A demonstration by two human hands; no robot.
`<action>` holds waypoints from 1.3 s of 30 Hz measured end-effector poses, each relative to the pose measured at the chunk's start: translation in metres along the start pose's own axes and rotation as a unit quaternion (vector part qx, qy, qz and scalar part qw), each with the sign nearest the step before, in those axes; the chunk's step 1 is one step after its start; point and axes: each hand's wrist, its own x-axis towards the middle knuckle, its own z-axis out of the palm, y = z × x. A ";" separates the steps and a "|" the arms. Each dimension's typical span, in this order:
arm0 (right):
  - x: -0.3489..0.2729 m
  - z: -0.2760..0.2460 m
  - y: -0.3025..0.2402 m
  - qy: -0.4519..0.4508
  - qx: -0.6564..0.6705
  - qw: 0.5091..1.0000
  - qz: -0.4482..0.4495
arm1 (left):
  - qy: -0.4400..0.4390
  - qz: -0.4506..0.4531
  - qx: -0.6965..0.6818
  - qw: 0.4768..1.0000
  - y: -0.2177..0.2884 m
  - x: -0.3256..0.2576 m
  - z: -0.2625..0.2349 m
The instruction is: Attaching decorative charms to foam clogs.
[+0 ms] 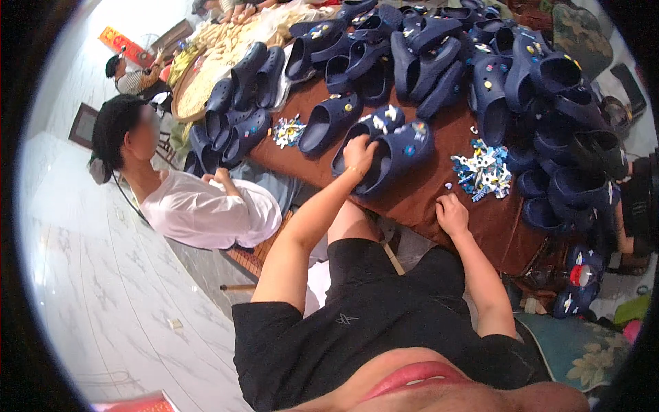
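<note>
A pair of navy clogs with small charms lies at the near edge of the brown-covered table. My left hand (358,155) is closed over the rim of the nearer clog (403,159), by its opening. The other clog (376,122) lies just behind it, partly hidden. Farther right, my right hand (452,214) rests on the brown cloth (412,204) with fingers slightly bent and apart. Just beyond its fingertips lies a tiny pale charm (448,185). A heap of blue, white and yellow charms (482,170) sits past that hand.
Many navy clogs (489,96) are piled across the back and right of the table. A smaller charm heap (288,130) lies at left. A person in a white shirt (213,213) sits close on my left. A clear bottle with a red cap (580,275) is at lower right.
</note>
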 end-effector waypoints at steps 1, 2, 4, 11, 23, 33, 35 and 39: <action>0.006 0.001 0.003 0.010 -0.004 1.000 0.006 | -0.001 0.019 0.012 1.000 0.001 -0.011 -0.002; 0.014 0.003 0.005 0.031 -0.017 0.999 0.020 | -0.047 0.007 0.039 0.998 0.000 -0.019 -0.007; 0.029 -0.001 0.015 0.044 -0.041 0.996 0.071 | -0.032 0.021 0.068 0.997 0.001 -0.038 -0.017; 0.026 0.008 0.039 0.065 -0.005 0.992 0.104 | -0.120 0.055 -0.118 0.984 0.019 -0.089 -0.012; 0.089 -0.009 0.025 0.237 0.033 0.971 -0.019 | -0.252 0.205 -0.134 0.936 0.065 -0.073 0.066; 0.131 0.022 0.013 0.039 -0.027 0.983 -0.178 | -0.268 0.261 0.080 0.924 0.070 -0.089 0.077; 0.128 0.020 0.002 0.032 -0.001 0.983 -0.181 | -0.259 0.270 0.077 0.924 0.068 -0.095 0.070; 0.126 0.016 -0.008 0.085 0.050 0.978 -0.183 | -0.232 0.248 0.019 0.940 0.068 -0.098 0.066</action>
